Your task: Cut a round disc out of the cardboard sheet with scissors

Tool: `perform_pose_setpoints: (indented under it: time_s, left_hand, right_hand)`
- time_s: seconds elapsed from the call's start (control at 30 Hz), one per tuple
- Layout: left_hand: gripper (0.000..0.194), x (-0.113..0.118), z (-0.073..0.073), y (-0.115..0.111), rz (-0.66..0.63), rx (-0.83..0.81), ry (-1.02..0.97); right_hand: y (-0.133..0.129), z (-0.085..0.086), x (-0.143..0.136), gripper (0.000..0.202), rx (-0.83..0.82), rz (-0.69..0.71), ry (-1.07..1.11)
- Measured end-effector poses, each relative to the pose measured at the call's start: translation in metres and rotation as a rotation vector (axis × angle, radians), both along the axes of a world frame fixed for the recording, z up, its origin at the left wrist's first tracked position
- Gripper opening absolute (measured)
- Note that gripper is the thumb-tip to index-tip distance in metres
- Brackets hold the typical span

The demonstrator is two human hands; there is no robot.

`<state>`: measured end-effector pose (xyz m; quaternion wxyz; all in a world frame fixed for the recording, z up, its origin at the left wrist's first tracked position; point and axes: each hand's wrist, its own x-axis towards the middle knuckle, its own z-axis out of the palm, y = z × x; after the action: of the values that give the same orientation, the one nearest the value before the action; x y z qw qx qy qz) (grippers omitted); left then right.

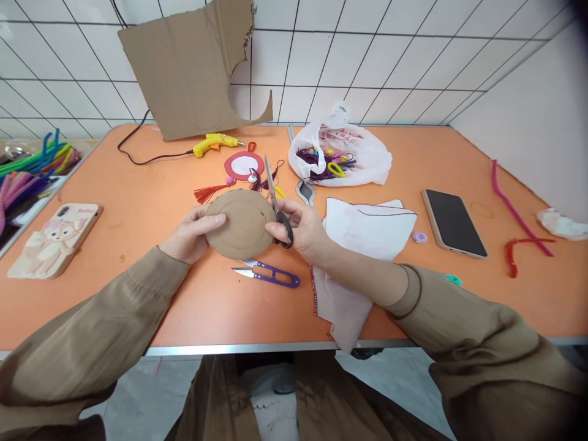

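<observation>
While the left hand (192, 234) grips the cardboard disc (241, 228) by its left edge, the right hand (305, 229) pinches its right edge and holds scissors (271, 185), blades pointing away. Snips (276, 276) lie just on the near side of the fingers, a glue gun (214, 144) well beyond them.

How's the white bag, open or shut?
Open. The bag's mouth gapes, and dark purple threads and a yellow loop show there.
</observation>
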<state>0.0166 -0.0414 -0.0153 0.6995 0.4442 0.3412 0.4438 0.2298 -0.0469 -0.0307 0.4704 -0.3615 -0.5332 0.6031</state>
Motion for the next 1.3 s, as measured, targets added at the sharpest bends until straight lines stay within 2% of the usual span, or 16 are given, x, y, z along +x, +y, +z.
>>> perform_pose_setpoints:
  time_s: [0.13,0.33,0.7,0.97,1.17,1.3]
  left_hand:
    - [0.034,0.007,-0.006,-0.003,-0.042,-0.055,-0.018]
    - [0.035,0.008,-0.009,-0.002,-0.039,-0.121,0.065]
    - [0.031,0.018,-0.009,-0.010,0.039,-0.114,-0.079]
    - [0.025,0.016,-0.010,-0.004,0.161,-0.009,-0.024]
    - [0.034,0.016,-0.010,-0.005,0.162,-0.040,-0.027]
    - [0.041,0.013,-0.010,-0.005,0.086,-0.007,0.039]
  right_hand:
    - [0.003,-0.002,0.000,0.040,0.038,-0.090,0.052]
    - [0.004,-0.003,0.000,0.042,0.048,-0.106,0.043]
    - [0.000,0.000,-0.001,0.044,0.037,-0.034,0.053]
    - [-0.001,0.000,-0.001,0.046,0.033,0.039,-0.015]
    - [0.000,-0.002,-0.002,0.044,0.048,0.034,-0.008]
    - [0.001,-0.002,-0.001,0.040,0.064,-0.035,0.008]
